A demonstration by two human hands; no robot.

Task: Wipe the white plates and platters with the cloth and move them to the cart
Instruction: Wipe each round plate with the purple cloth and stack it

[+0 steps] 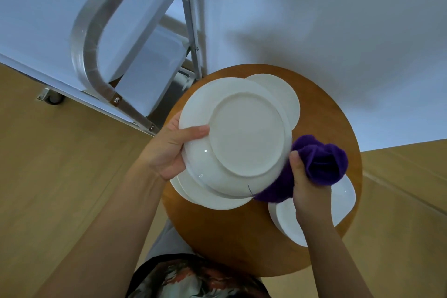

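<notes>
Near right: right hand clenched round bunched purple cloth, cloth touching right rim of held plate. Near left: left hand grips plate's left rim, thumb over underside; plate upturned, tilted, above round wooden table. Beneath: white stack; squarish platters right; plate far. Far left: metal cart. Judged step: wiping underside. Next: finish rim, carry plate to cart.
</notes>
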